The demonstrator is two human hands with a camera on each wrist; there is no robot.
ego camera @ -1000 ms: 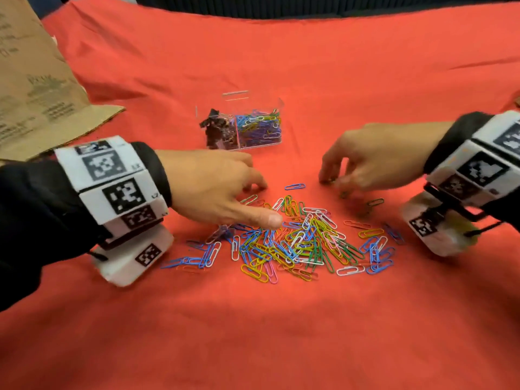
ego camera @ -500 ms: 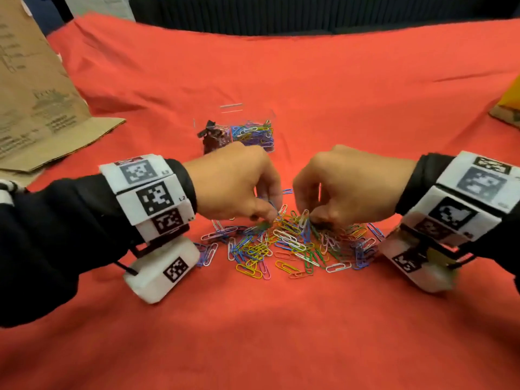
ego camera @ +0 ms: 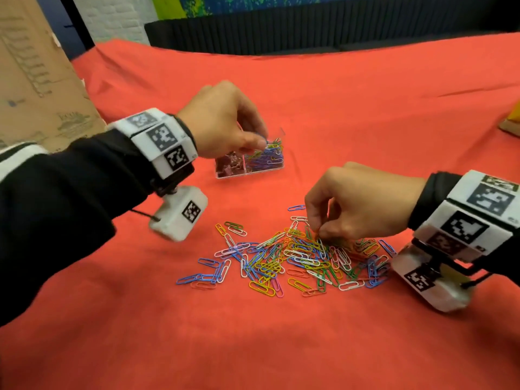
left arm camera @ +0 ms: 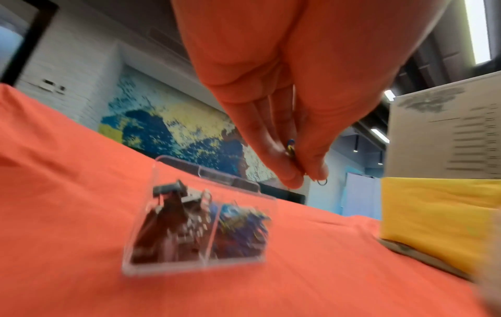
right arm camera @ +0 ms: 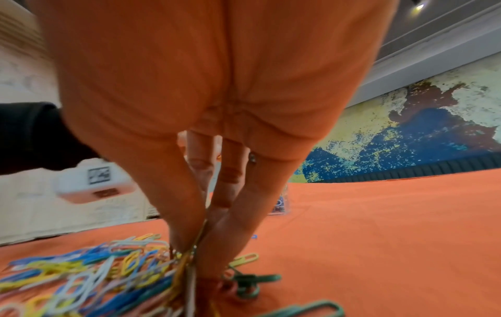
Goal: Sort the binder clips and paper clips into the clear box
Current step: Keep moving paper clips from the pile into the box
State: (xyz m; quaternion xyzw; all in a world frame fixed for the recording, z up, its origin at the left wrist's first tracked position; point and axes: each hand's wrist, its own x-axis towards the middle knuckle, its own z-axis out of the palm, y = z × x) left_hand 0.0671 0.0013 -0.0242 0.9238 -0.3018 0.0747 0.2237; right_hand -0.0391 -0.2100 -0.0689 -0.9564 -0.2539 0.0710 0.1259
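A heap of coloured paper clips [ego camera: 295, 256] lies on the red cloth [ego camera: 365, 114]. Behind it stands the clear box [ego camera: 250, 161], with dark binder clips in its left half and paper clips in its right half [left arm camera: 238, 231]. My left hand [ego camera: 225, 122] hovers over the box and pinches a few paper clips [left arm camera: 294, 154] between thumb and fingertips. My right hand [ego camera: 354, 206] is down on the heap's far right side, its fingertips pinching a small bunch of paper clips [right arm camera: 189, 255].
A brown cardboard sheet [ego camera: 36, 80] stands at the far left. A yellow thing [left arm camera: 439, 216] on cardboard lies at the cloth's right edge. A dark ribbed edge [ego camera: 309, 32] runs along the back of the table.
My left hand has left the heap and risen over the clear box with clips pinched. My right hand has stayed on the heap, gathering clips. The head view has tilted up.
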